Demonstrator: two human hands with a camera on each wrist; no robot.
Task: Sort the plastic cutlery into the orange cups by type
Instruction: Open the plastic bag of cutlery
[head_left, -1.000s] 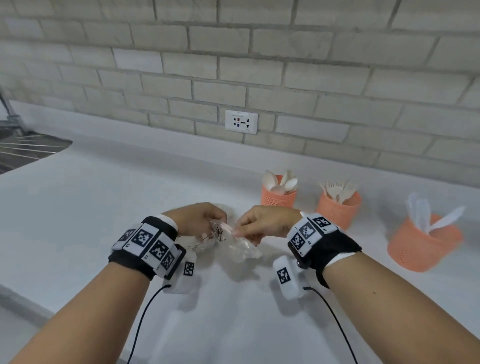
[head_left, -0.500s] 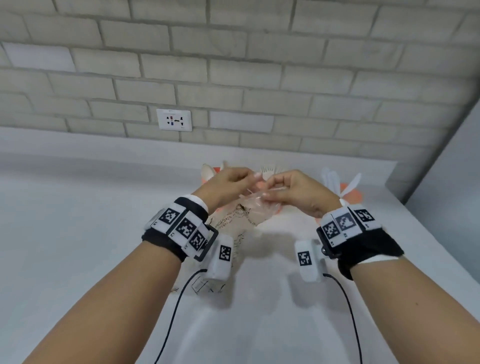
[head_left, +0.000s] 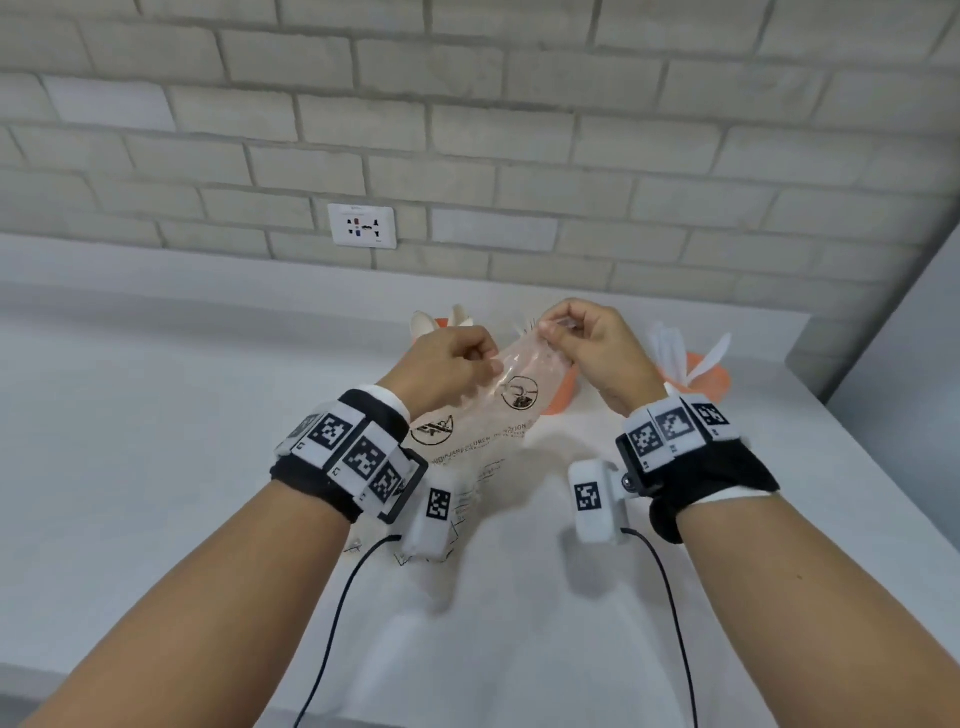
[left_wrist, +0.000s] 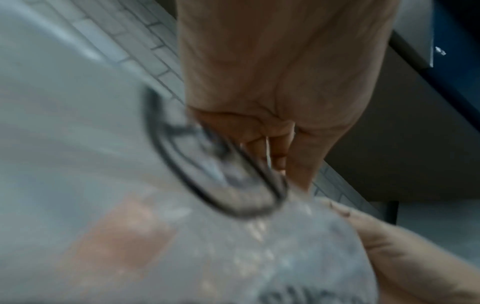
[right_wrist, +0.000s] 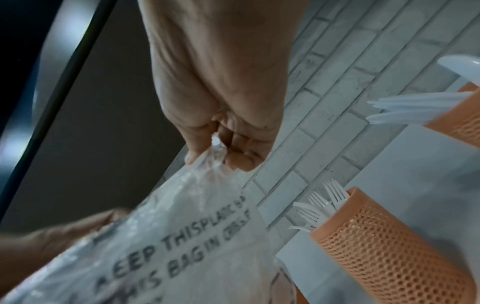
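Note:
A clear plastic bag (head_left: 511, 402) with black print hangs between my hands above the white counter (head_left: 156, 441). My left hand (head_left: 488, 364) pinches its upper left edge, and my right hand (head_left: 556, 327) pinches its top corner a little higher. The right wrist view shows the bag (right_wrist: 182, 236) bunched in my right hand (right_wrist: 217, 153). In the blurred left wrist view my left hand (left_wrist: 272, 156) holds the bag (left_wrist: 130, 205). Three orange cups stand behind the hands: one with spoons (head_left: 441, 323), one (head_left: 563, 387) partly behind the bag, and one with knives (head_left: 701, 376). White forks (right_wrist: 319, 203) stand in the mesh cup (right_wrist: 389, 257).
A pale brick wall with a socket (head_left: 362, 226) runs along the back of the counter. A grey wall or panel (head_left: 909, 338) bounds the counter on the right. The counter's front edge is near my forearms. Cables hang from both wrist cameras.
Both hands have lifted the bag off the counter and raised it in front of the cups. The right hand now pulls its corner higher. My head view has swung to the right.

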